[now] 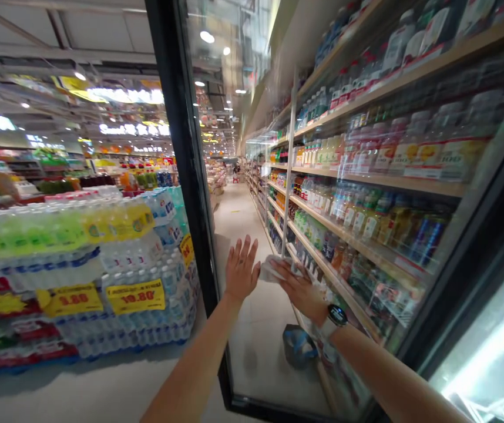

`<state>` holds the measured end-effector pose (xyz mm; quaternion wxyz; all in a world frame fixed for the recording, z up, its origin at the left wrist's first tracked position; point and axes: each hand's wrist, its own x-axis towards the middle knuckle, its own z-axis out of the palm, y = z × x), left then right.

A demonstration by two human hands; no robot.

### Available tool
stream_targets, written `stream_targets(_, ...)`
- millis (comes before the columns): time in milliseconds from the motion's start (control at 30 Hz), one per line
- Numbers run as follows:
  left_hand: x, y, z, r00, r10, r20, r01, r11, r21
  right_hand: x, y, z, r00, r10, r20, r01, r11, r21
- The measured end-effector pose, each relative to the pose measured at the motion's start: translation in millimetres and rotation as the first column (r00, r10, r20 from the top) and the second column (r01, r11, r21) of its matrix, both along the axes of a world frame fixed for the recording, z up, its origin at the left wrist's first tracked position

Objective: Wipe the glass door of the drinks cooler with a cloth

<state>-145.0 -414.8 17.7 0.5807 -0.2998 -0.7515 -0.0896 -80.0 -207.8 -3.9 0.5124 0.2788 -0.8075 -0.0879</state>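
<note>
A glass door point(252, 358) with a black frame stands in front of me, swung out from the cooler. My left hand point(242, 270) is spread with fingers apart, its palm toward the glass and seemingly resting on it. To its right, my right hand point(298, 288) presses a pale grey-white cloth point(270, 269) against the pane, the cloth partly hidden under the fingers. A dark watch point(337, 315) is on my right wrist.
Shelves of bottled drinks point(393, 150) show in the glass, through it or mirrored. A dark bucket point(299, 346) with something blue shows low in the pane. Stacked bottle packs point(137, 264) with yellow price signs point(135, 295) stand left. The lit cooler interior point(490, 358) is at lower right.
</note>
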Motion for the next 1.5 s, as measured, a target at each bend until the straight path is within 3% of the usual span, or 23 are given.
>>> stream_targets(67,2.9,-14.8,15.5,0.998,-0.029,-0.053,0.026,0.999,-0.046,-3.6,-8.2,43.1,1.0,-0.023,-0.011,0.022,0.996,-0.085)
stream_targets(133,3.4,-27.8,33.6,0.993,0.001,-0.114,0.002,1.0,0.024,-7.9,-21.7,82.7,0.999,-0.038,-0.04,0.03,0.984,-0.173)
stream_targets(200,2.8,-35.4,49.3,0.99,0.088,-0.111,-0.07,0.985,0.155,-10.7,-37.4,105.4,0.997,-0.036,-0.075,0.018,0.974,-0.225)
stream_targets(233,2.6,-37.1,54.8,0.988,0.13,-0.086,-0.111,0.973,0.201,-11.4,-44.8,107.7,0.996,-0.031,-0.088,0.009,0.971,-0.237)
stream_targets(267,2.8,-37.6,58.4,0.986,0.158,-0.059,-0.142,0.965,0.221,-11.5,-51.2,103.6,0.996,-0.025,-0.087,0.004,0.97,-0.242)
stream_targets(333,4.2,-37.0,60.2,0.983,0.179,-0.026,-0.17,0.963,0.21,-10.4,-60.0,78.4,0.998,-0.001,-0.056,-0.013,0.972,-0.234)
stream_targets(500,8.9,-41.6,50.6,0.99,0.131,-0.045,-0.123,0.981,0.152,-1.1,-60.1,-16.0,0.988,0.122,0.098,-0.112,0.989,-0.101)
stream_targets(567,8.5,-46.3,46.8,0.996,0.08,-0.041,-0.077,0.993,0.086,2.3,-59.1,-30.0,0.983,0.137,0.122,-0.13,0.99,-0.063)
stream_targets(600,7.9,-48.6,45.3,0.998,0.052,-0.037,-0.05,0.998,0.047,3.2,-59.8,-27.3,0.984,0.131,0.124,-0.125,0.99,-0.057)
stream_targets(667,6.5,-52.3,43.4,1.0,0.003,-0.025,-0.003,1.0,-0.02,3.3,-64.7,-3.9,0.99,0.094,0.109,-0.085,0.993,-0.078)
stream_targets(833,6.3,-54.2,43.7,0.998,-0.064,-0.024,0.063,0.997,-0.039,-5.4,-87.0,87.1,0.992,-0.128,-0.017,0.115,0.935,-0.335)
stream_targets(900,7.1,-53.0,44.1,0.995,-0.095,-0.026,0.094,0.995,-0.015,-10.8,-94.7,96.4,0.977,-0.214,-0.018,0.188,0.893,-0.408)
stream_targets(967,7.9,-51.7,43.7,0.991,-0.132,0.0,0.132,0.991,0.012,-14.4,-101.6,77.4,0.964,-0.267,0.01,0.245,0.869,-0.43)
stream_targets(1133,9.7,-49.2,41.6,0.975,-0.218,0.049,0.214,0.975,0.065,-3.8,-121.4,-41.4,0.931,-0.346,0.116,0.362,0.835,-0.414)
stream_targets(1200,11.2,-48.7,41.3,0.97,-0.242,0.04,0.238,0.968,0.076,5.5,-128.6,-75.1,0.922,-0.371,0.109,0.382,0.83,-0.408)
stream_targets(1233,12.0,-48.5,41.2,0.966,-0.256,0.042,0.252,0.964,0.08,9.2,-130.9,-81.7,0.921,-0.376,0.098,0.382,0.825,-0.416)
stream_targets(1267,12.8,-48.3,41.2,0.961,-0.271,0.047,0.267,0.96,0.083,11.6,-131.9,-80.5,0.922,-0.377,0.087,0.376,0.819,-0.433)
stream_targets(1333,14.2,-48.1,41.1,0.953,-0.298,0.061,0.292,0.952,0.092,11.6,-129.7,-57.1,0.925,-0.373,0.068,0.358,0.799,-0.484)
stream_targets(1500,16.0,-48.2,40.1,0.938,-0.339,0.07,0.331,0.937,0.112,-5.5,-110.9,43.0,0.902,-0.427,0.059,0.362,0.677,-0.641)
